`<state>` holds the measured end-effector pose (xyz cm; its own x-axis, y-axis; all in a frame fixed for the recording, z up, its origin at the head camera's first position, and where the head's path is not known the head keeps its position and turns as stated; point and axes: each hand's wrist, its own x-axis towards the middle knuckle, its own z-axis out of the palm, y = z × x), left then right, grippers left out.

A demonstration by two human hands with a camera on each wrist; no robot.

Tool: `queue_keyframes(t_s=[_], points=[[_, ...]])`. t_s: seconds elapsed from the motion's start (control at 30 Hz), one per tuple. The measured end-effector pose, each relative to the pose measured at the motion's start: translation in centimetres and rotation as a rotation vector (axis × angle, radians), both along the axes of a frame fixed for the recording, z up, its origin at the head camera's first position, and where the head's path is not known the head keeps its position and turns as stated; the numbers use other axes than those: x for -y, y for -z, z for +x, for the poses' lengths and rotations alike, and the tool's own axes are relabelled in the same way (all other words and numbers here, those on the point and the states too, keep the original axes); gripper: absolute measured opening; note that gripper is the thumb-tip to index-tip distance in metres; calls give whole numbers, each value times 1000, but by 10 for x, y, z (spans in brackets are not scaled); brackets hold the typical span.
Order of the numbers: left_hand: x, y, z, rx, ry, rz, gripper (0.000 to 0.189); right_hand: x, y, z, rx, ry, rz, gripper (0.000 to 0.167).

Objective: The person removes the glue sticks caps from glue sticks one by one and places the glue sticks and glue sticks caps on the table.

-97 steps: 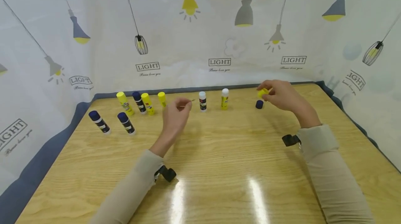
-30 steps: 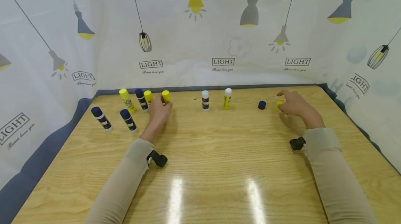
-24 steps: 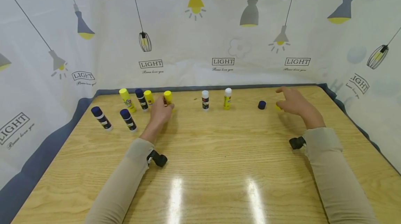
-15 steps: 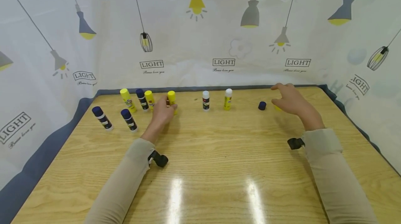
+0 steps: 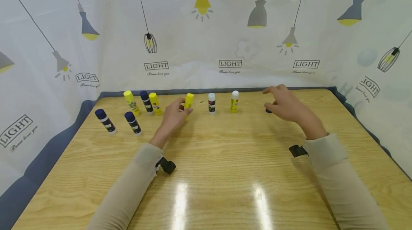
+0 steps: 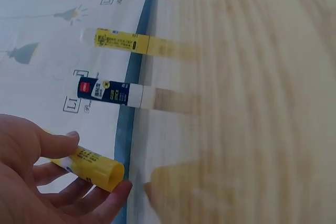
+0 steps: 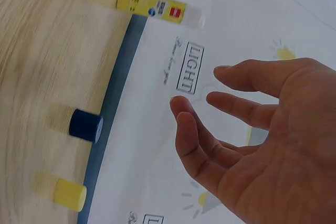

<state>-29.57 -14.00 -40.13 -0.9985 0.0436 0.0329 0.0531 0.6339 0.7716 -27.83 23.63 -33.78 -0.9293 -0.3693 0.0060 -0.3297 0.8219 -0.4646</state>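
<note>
We held a yellow stick (image 6: 95, 168) between the thumb and fingers of our left hand (image 5: 175, 116), left of the middle and near the far edge of the table (image 5: 225, 158). It tipped a little and looked to be up just off the wood. Our right hand (image 5: 287, 107) had nothing in it. Its fingers were loosely bent, with a wide gap to the thumb, close to the blue cap (image 7: 85, 125) by the far edge on the right. A yellow cap (image 7: 68, 194) sat near that one. Between our hands stood a white-topped blue stick (image 5: 211, 103) and a white-topped yellow stick (image 5: 234, 103), and neither seemed to have its cap. Five capped sticks (image 5: 132, 123) stood toward the far left corner. We guessed this step was bringing a capped stick in from the left. The next move seemed to call for both hands to meet, one holding the stick firmly, the other pinching its top.
</note>
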Motion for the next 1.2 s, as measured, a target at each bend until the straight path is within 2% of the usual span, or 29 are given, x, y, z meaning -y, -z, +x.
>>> queue_keyframes(t_s=[0.27, 0.47, 0.63, 0.77, 0.9, 1.03, 1.2], points=[[-19, -10, 10, -52, 90, -60, 46, 28, 3, 8, -62, -99, -7, 44], [-34, -17, 20, -103, 196, -123, 50, 43, 7, 14, -77, -166, -24, 42], [-45, -19, 27, -136, 304, -181, 45, 56, 6, 22, -30, -183, -111, 47], [-53, -21, 32, -176, 418, -277, 39, 65, 6, 26, 4, -202, -209, 51], [-59, -23, 39, -221, 512, -374, 38, 71, 8, 28, 6, -219, -231, 46], [-61, -22, 45, -280, 558, -415, 38, 76, 11, 27, 17, -225, -201, 37], [-63, -21, 49, -337, 576, -426, 38, 78, 14, 26, 41, -232, -169, 32]])
